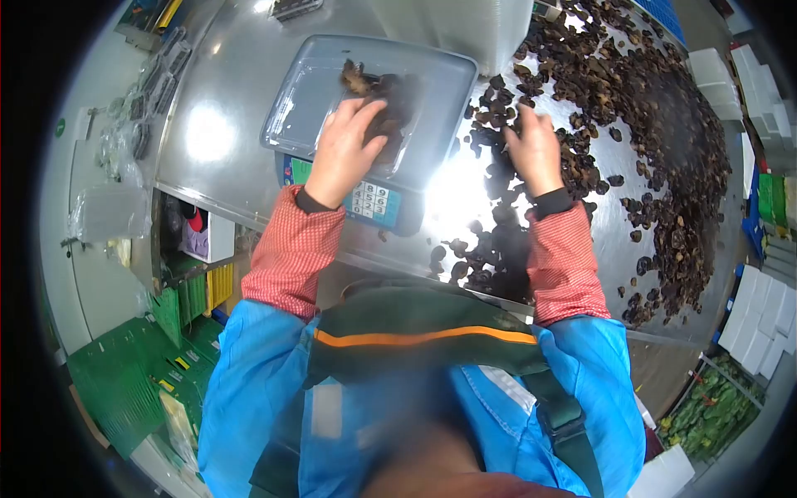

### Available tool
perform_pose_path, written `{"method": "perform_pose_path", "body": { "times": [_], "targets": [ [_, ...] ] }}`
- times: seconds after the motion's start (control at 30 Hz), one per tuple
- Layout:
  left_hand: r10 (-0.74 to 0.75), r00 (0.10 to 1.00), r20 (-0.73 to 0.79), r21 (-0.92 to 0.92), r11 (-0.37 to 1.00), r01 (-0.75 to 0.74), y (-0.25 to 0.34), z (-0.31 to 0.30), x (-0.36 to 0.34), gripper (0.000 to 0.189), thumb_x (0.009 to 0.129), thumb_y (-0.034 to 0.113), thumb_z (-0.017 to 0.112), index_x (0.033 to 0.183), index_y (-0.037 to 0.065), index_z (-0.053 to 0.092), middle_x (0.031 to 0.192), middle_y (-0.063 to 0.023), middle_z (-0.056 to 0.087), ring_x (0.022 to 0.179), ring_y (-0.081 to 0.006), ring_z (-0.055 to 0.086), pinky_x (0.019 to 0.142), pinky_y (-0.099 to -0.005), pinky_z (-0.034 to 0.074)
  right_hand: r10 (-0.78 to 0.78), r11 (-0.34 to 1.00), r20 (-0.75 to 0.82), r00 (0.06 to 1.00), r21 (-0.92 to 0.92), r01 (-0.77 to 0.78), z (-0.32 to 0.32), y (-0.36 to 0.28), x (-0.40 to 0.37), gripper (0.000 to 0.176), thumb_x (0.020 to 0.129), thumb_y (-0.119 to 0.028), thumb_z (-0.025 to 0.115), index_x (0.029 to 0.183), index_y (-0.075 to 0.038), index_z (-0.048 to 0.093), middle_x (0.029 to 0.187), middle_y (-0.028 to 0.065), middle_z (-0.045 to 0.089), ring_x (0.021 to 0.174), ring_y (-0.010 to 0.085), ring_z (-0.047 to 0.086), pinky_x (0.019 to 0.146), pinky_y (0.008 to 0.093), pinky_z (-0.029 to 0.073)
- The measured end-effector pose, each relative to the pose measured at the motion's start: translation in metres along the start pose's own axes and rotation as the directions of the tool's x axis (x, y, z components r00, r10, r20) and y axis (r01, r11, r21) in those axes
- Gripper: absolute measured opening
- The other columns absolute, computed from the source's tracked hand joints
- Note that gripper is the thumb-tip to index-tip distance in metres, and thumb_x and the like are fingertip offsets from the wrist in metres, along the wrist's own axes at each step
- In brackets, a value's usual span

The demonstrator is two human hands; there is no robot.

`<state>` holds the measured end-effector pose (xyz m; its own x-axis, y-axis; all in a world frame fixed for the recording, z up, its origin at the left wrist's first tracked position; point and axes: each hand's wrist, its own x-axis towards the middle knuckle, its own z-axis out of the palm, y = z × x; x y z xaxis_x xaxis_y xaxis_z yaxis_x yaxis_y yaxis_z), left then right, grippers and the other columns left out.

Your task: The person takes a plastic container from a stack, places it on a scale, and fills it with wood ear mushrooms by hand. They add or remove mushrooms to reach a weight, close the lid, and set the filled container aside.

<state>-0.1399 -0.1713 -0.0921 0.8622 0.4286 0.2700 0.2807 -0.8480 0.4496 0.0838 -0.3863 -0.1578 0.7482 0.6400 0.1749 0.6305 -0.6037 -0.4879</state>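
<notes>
My left hand [344, 149] reaches over a grey plastic tub [286, 95], its thumb and fingers apart beside a small heap of dark brown wood ear mushrooms [390, 100]. The heap is partly blurred and seems to lie in a clear tray inside the tub. Under the tub stands a digital scale [374, 203] with a blue number keypad. To the right, my right hand [535, 151] is over loose wood ear mushrooms [502, 170] on the steel table. Its thumb and fingers curl round a dark piece.
Wood ear mushrooms [664, 133] spread thickly over the right side of the steel table [224, 91]. A stack of translucent containers [465, 29] stands behind the tub. White foam boxes [760, 315] lie beyond the table's right edge. An open drawer [199, 236] is at the left.
</notes>
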Motion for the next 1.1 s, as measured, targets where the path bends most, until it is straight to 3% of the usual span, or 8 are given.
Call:
{"method": "perform_pose_path", "body": {
  "times": [0.07, 0.1, 0.23, 0.4, 0.57, 0.7, 0.9, 1.1],
  "targets": [
    [0.015, 1.000, -0.014, -0.029, 0.999, -0.015, 0.001, 0.002, 0.003, 0.056, 0.077, 0.007, 0.073, 0.130, 0.011, 0.057, 0.123, -0.0155, 0.055, 0.110, -0.0367, 0.057, 0.094, -0.0393, 0.047, 0.042, 0.989, 0.000, 0.999, -0.144, -0.041, 0.012, 0.039, -0.009, 0.062, 0.076, -0.021, 0.077, 0.131, -0.009, 0.052, 0.105, 0.0287, 0.056, 0.086, 0.0442, 0.064, 0.076, 0.0464, 0.055],
    [-0.001, 1.000, -0.013, -0.080, 0.997, 0.000, 0.004, 0.000, 0.004, 0.056, 0.077, 0.008, 0.073, 0.130, 0.011, 0.056, 0.122, -0.0145, 0.055, 0.109, -0.0341, 0.057, 0.093, -0.0381, 0.048, 0.129, 0.973, 0.148, 0.981, -0.212, -0.096, 0.012, 0.045, -0.012, 0.061, 0.076, -0.021, 0.076, 0.130, -0.010, 0.052, 0.107, 0.0290, 0.056, 0.088, 0.0444, 0.064, 0.077, 0.0472, 0.055],
    [-0.175, 0.983, -0.046, -0.302, 0.941, 0.153, 0.006, -0.019, 0.001, 0.055, 0.083, 0.010, 0.072, 0.135, 0.014, 0.054, 0.122, -0.0081, 0.057, 0.107, -0.0183, 0.058, 0.086, -0.0306, 0.054, 0.050, 0.988, 0.180, 0.982, -0.155, -0.021, 0.032, 0.062, -0.013, 0.052, 0.075, -0.017, 0.074, 0.124, -0.009, 0.056, 0.109, 0.0249, 0.058, 0.092, 0.0430, 0.064, 0.079, 0.0478, 0.054],
    [-0.469, 0.864, -0.184, -0.550, 0.778, 0.305, -0.030, -0.041, -0.015, 0.050, 0.085, 0.016, 0.073, 0.131, 0.011, 0.057, 0.116, -0.0076, 0.061, 0.103, -0.0161, 0.061, 0.085, -0.0291, 0.053, 0.034, 0.950, 0.152, 0.988, 0.302, -0.080, 0.004, 0.027, -0.003, 0.027, 0.077, -0.010, 0.070, 0.102, -0.004, 0.064, 0.088, 0.0128, 0.064, 0.089, 0.0277, 0.065, 0.077, 0.0375, 0.051],
    [-0.633, 0.764, -0.127, -0.741, 0.573, 0.352, -0.041, -0.051, -0.036, 0.044, 0.087, 0.014, 0.072, 0.128, 0.008, 0.059, 0.108, -0.0076, 0.065, 0.100, -0.0155, 0.062, 0.087, -0.0290, 0.051, -0.129, 0.686, 0.169, 0.977, 0.727, -0.035, -0.043, -0.076, 0.017, 0.031, 0.082, -0.010, 0.069, 0.111, -0.003, 0.060, 0.092, 0.0070, 0.067, 0.071, 0.0099, 0.063, 0.060, 0.0236, 0.050],
    [-0.596, 0.796, -0.109, -0.767, 0.560, 0.314, -0.038, -0.040, -0.040, 0.042, 0.087, 0.013, 0.071, 0.127, 0.008, 0.059, 0.108, -0.0074, 0.065, 0.100, -0.0154, 0.063, 0.087, -0.0296, 0.051, -0.258, 0.831, 0.139, 0.956, 0.536, 0.147, -0.027, -0.130, 0.042, 0.044, 0.082, -0.021, 0.072, 0.120, -0.003, 0.060, 0.093, 0.0143, 0.066, 0.070, 0.0191, 0.067, 0.066, 0.0337, 0.054],
    [-0.576, 0.812, -0.100, -0.738, 0.590, 0.328, -0.050, -0.047, -0.054, 0.036, 0.094, 0.014, 0.064, 0.129, 0.006, 0.057, 0.109, -0.0035, 0.065, 0.098, -0.0100, 0.061, 0.084, -0.0255, 0.052, -0.107, 0.717, 0.227, 0.968, 0.692, -0.082, -0.025, -0.134, 0.033, 0.042, 0.094, -0.015, 0.062, 0.131, 0.002, 0.053, 0.095, 0.0111, 0.061, 0.071, 0.0140, 0.064, 0.058, 0.0267, 0.058],
    [-0.732, 0.680, 0.042, -0.869, 0.309, 0.387, -0.055, -0.067, -0.067, 0.042, 0.097, 0.021, 0.060, 0.134, 0.003, 0.050, 0.114, -0.0083, 0.062, 0.104, -0.0158, 0.061, 0.089, -0.0299, 0.053, 0.057, 0.622, 0.273, 0.960, 0.742, -0.248, -0.021, -0.085, 0.001, 0.029, 0.095, -0.012, 0.060, 0.120, 0.002, 0.060, 0.079, 0.0054, 0.062, 0.062, 0.0097, 0.061, 0.056, 0.0247, 0.055]
  ]
}}
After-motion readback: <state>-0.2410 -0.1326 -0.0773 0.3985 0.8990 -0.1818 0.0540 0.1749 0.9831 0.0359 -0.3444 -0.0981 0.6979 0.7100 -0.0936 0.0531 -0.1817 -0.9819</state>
